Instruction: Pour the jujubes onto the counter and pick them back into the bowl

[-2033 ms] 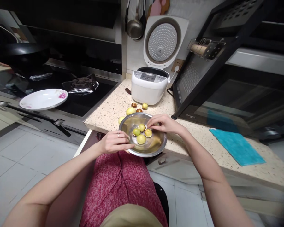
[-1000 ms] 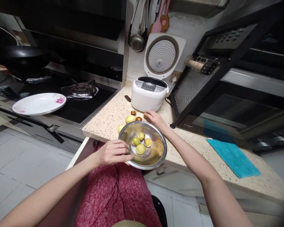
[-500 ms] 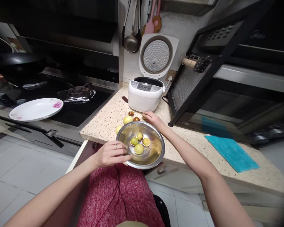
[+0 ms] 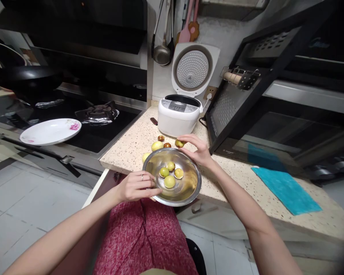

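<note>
Right now the right hand point(image 4: 199, 149) pinches a small yellow fruit point(image 4: 179, 143) in its fingertips just above the far rim of the metal bowl point(image 4: 192, 183). Its left hand point(image 4: 136, 186) grips the near rim, four fruits point(image 4: 169, 173) lying inside, on the speckled counter point(image 4: 132, 145).

Steel bowl point(image 4: 191, 180): shiny silver-grey, yellowish sheen inside.
Fruits point(image 4: 169, 181) in it: yellow-green.
Fruit point(image 4: 179, 143) in right hand point(image 4: 199, 151): yellow-green with a brown patch.
Desk point(image 4: 132, 147): beige stone, dense dark speckle.
Rice cooker point(image 4: 177, 120): white body, grey dotted lining inside the lid.
Cloth point(image 4: 286, 189): plain teal.
Plate point(image 4: 50, 131): white, pink flower print near the rim.
Garment point(image 4: 143, 233) on the lap: mottled red-pink.
Hob point(image 4: 97, 128): glossy black.
Spatula point(image 4: 186, 34): pink.
</note>
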Demonstrator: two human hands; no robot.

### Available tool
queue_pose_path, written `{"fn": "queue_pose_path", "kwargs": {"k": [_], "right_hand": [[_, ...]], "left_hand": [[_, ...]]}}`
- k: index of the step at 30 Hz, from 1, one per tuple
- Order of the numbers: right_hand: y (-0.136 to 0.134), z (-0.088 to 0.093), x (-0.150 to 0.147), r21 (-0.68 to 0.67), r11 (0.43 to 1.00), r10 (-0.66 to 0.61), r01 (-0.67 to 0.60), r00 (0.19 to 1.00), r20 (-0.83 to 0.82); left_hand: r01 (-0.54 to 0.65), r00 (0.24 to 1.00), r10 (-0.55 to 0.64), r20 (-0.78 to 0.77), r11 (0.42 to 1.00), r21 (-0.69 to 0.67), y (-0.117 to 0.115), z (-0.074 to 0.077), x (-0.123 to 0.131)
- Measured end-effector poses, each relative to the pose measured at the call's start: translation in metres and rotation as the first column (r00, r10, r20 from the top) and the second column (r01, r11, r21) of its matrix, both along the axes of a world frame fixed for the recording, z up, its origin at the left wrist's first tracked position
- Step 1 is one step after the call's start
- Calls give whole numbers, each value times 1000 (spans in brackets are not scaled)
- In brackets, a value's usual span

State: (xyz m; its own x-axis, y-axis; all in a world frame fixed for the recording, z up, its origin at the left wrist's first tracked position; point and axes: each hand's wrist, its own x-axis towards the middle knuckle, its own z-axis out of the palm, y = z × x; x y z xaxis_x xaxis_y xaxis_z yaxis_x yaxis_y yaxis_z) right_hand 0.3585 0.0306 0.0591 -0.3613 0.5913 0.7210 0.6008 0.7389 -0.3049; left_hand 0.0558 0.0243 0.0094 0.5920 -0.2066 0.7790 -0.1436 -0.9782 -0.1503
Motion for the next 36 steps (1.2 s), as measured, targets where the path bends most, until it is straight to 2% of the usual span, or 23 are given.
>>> {"fn": "queue_pose_path", "kwargs": {"k": [3, 6, 14, 26, 32, 36], "right_hand": [[-11, 6, -16, -172, 968, 189, -182, 981, 30], [-13, 4, -23, -286, 923, 295, -258, 951, 92], [-10, 1, -22, -365, 906, 294, -215, 940, 176], [-7, 0, -26, -474, 836, 410, -275, 888, 207], [-7, -2, -25, -454, 844, 396, -286, 902, 169], [-5, -2, -20, -333, 912, 284, -239, 954, 94]], "left_hand": [[6, 1000, -6, 6, 1000, -7, 1, -1, 0], [-2, 1000, 2, -1, 1000, -10, 1, 0, 0], [-27, 999, 27, -19, 999, -19, -1, 3, 0], [-10, 1000, 10, -4, 1000, -23, -1, 3, 1], [3, 1000, -3, 6, 999, -46, 0, 1, 1], [12, 1000, -13, -13, 999, -40, 0, 1, 0]]}}
